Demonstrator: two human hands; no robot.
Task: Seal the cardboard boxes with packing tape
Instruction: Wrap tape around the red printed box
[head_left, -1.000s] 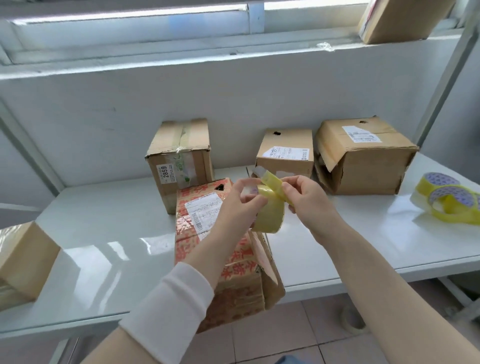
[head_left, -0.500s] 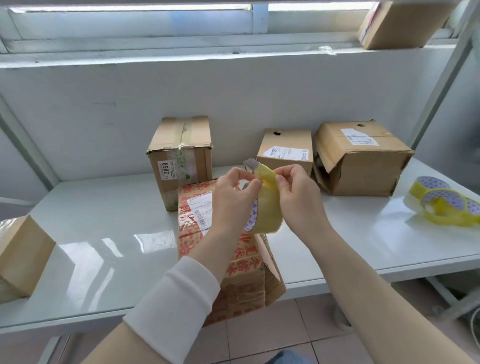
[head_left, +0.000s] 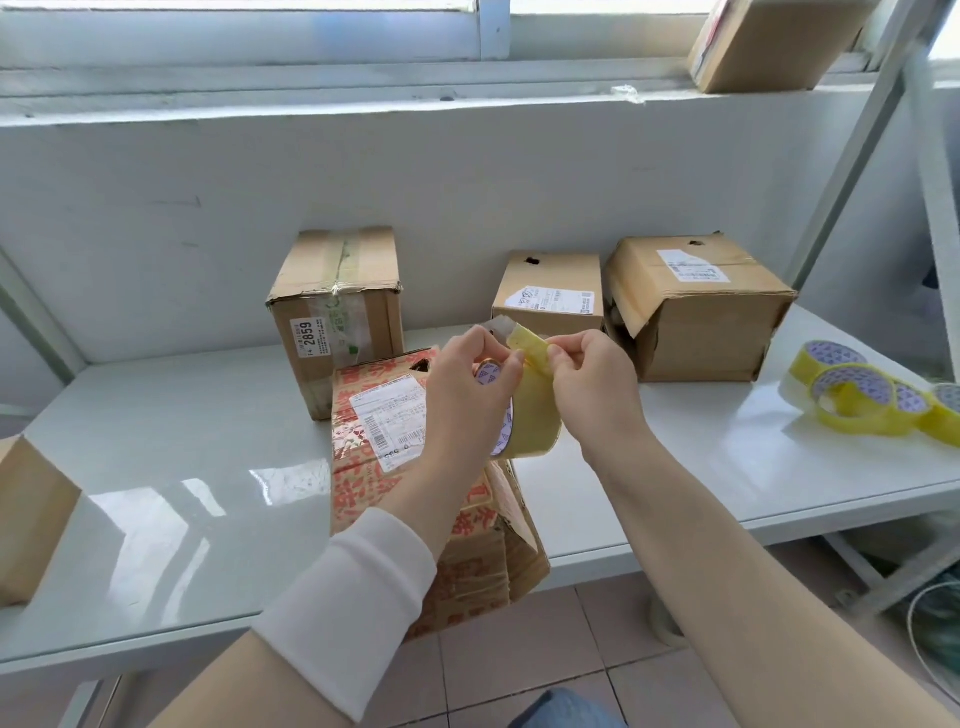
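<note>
A red-printed cardboard box (head_left: 374, 467) lies on the white table (head_left: 182, 493), its near end past the front edge. Above it my left hand (head_left: 462, 395) grips a roll of yellow packing tape (head_left: 535, 421). My right hand (head_left: 592, 384) pinches the loose end of the tape (head_left: 527, 345) at the top of the roll. Three plain brown boxes stand at the back: a taped one (head_left: 337, 291), a small one (head_left: 548, 291), and a larger one (head_left: 701, 306) with a torn flap.
Several spare yellow tape rolls (head_left: 857, 395) lie at the right of the table. Another brown box (head_left: 31, 514) sits at the left edge, and one more (head_left: 769, 41) on the window ledge. Metal shelf posts rise at right.
The tape roll has turned more upright between my hands. My right fingers have shifted to its top and now pinch the loose end.
</note>
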